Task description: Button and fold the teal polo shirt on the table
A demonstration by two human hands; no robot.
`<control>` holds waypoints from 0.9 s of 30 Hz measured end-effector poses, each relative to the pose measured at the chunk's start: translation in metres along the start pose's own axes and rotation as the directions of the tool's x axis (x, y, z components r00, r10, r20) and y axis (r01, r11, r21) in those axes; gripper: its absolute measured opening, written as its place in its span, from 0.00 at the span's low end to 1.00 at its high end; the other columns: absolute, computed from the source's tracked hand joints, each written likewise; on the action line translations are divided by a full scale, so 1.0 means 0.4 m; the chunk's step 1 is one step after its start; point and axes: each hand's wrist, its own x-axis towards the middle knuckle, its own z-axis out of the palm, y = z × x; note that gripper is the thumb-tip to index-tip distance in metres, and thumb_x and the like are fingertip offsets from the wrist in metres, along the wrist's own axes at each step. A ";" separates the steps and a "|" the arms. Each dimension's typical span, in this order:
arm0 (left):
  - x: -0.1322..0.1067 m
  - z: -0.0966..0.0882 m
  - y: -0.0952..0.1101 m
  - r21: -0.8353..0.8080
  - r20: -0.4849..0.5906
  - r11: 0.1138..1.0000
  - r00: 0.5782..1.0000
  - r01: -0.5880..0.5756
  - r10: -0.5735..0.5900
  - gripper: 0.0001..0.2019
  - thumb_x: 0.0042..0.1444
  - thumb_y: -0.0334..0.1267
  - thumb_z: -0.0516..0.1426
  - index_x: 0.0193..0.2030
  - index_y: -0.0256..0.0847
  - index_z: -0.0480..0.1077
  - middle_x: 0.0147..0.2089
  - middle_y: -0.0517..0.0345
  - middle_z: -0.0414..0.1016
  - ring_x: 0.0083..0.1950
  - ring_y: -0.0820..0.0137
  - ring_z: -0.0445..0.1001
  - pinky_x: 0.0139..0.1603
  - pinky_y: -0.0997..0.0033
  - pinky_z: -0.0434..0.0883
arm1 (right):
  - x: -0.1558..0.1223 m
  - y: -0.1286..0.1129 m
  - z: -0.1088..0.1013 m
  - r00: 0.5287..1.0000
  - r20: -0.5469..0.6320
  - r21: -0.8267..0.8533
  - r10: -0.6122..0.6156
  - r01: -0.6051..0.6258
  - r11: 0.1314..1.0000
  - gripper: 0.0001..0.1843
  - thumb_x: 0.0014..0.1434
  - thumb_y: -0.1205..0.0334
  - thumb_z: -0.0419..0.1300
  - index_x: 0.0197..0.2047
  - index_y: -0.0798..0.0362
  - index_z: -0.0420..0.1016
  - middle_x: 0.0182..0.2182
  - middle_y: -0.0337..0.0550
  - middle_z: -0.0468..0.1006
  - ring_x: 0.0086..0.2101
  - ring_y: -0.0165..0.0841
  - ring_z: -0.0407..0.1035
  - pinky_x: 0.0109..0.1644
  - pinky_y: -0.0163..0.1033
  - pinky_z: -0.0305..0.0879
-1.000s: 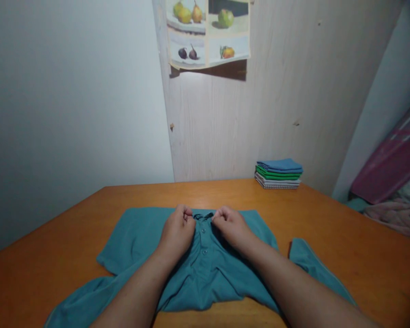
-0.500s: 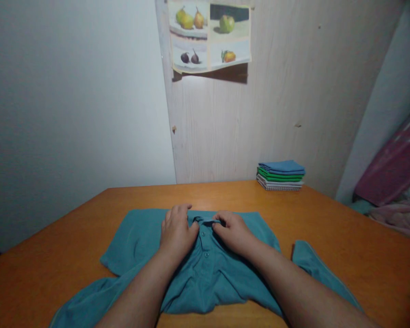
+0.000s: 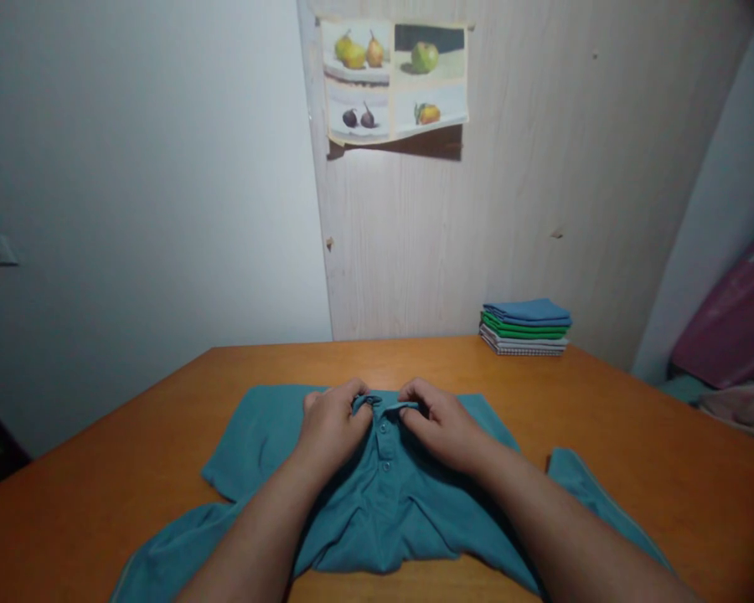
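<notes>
A teal shirt point(image 3: 377, 519) with a short buttoned placket lies spread on the table in front of me, its cloth wrinkled below the buttons. My left hand point(image 3: 336, 419) grips the neckline just left of the placket, thumb and fingers closed on the fabric. On the other side of the placket, my right hand point(image 3: 436, 423) pinches the neckline edge, which is slightly raised. Two small buttons show between the hands. Long sleeve-like parts of the shirt trail toward me at lower left and lower right, partly behind my forearms.
The orange-brown wooden table point(image 3: 100, 469) reaches back to the wall. At its far right stands a stack of folded cloths point(image 3: 525, 328) in blue, green and checked grey. A fruit picture poster point(image 3: 393, 84) hangs above. A pink item point(image 3: 729, 327) lies beyond the right edge.
The fingers of my left hand have curled in onto the neckline cloth. My right hand keeps its pinch, with the edge lifted a little more. The view has shifted slightly.
</notes>
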 end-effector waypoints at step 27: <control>-0.006 -0.005 -0.001 -0.525 0.165 0.851 0.983 0.018 0.081 0.07 0.54 0.40 0.56 0.33 0.40 0.71 0.30 0.61 0.70 0.34 0.70 0.66 0.34 0.73 0.61 | -0.023 -0.025 -0.034 0.909 0.416 0.320 -0.018 -0.128 0.939 0.04 0.57 0.63 0.61 0.32 0.54 0.74 0.25 0.36 0.69 0.27 0.28 0.60 0.31 0.34 0.56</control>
